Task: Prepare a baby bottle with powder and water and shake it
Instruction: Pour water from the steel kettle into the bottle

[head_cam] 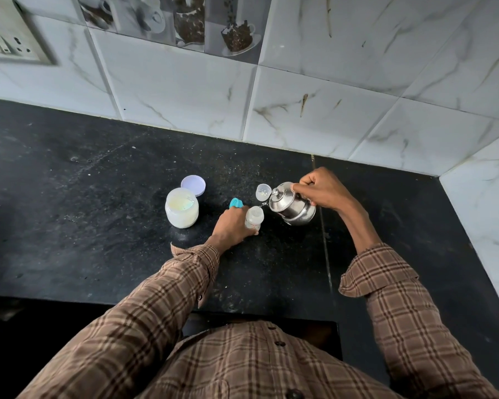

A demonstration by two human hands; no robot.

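Note:
A small clear baby bottle (254,216) stands uncapped on the black counter (98,197), and my left hand (231,228) grips its left side. My right hand (320,191) holds a steel kettle (291,207) by its handle, tilted left with the spout right at the bottle's mouth. The bottle's teal collar (235,203) lies just behind my left hand. A clear dome cap (262,192) rests behind the bottle. An open jar of white powder (181,212) stands to the left, its pale lid (193,185) lying behind it.
Marble-look wall tiles (185,90) rise behind the counter and along the right side (484,203). A wall socket plate (12,38) sits at top left. The counter's front edge runs near my body.

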